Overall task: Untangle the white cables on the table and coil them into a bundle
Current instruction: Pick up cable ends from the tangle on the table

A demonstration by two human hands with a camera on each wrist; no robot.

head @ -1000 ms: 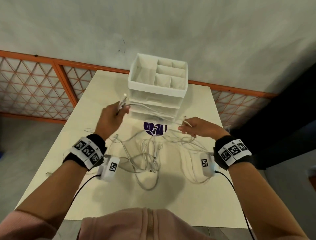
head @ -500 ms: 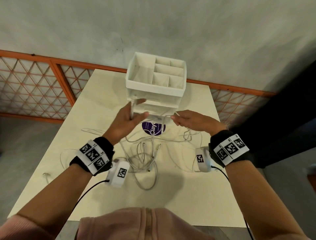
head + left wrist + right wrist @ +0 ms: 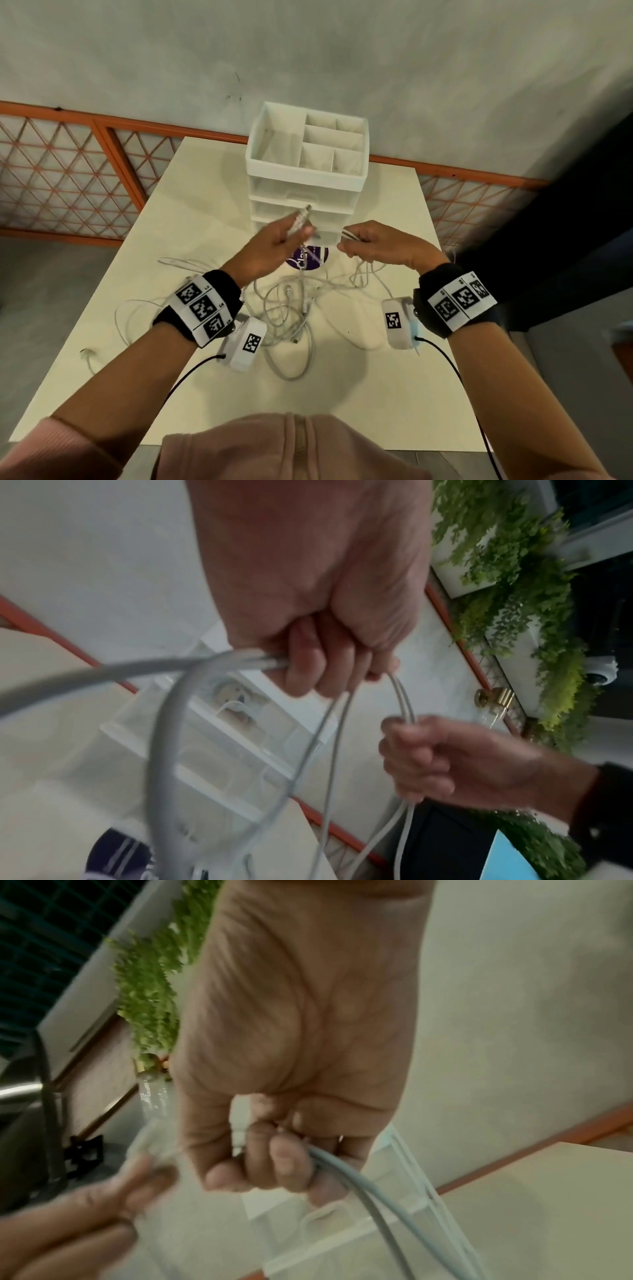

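A tangle of white cables (image 3: 291,308) lies on the cream table (image 3: 376,394) below my raised hands. My left hand (image 3: 274,246) grips cable ends, with plugs sticking up toward the organizer; the left wrist view shows its fingers (image 3: 318,666) curled round several strands (image 3: 164,723). My right hand (image 3: 373,243) grips a folded cable loop just to the right, close to the left hand. Its curled fingers (image 3: 274,1161) hold a cable (image 3: 369,1191) in the right wrist view. Strands hang from both hands down to the tangle.
A white drawer organizer (image 3: 308,171) with open top compartments stands at the table's far side, right behind my hands. A purple round sticker (image 3: 308,257) lies beneath them. An orange lattice railing (image 3: 68,171) runs behind the table. One loose plug (image 3: 87,354) lies near the left edge.
Both hands have come closer together in front of the organizer. The left hand moved right with its cable ends; the right hand moved left and now holds a folded loop.
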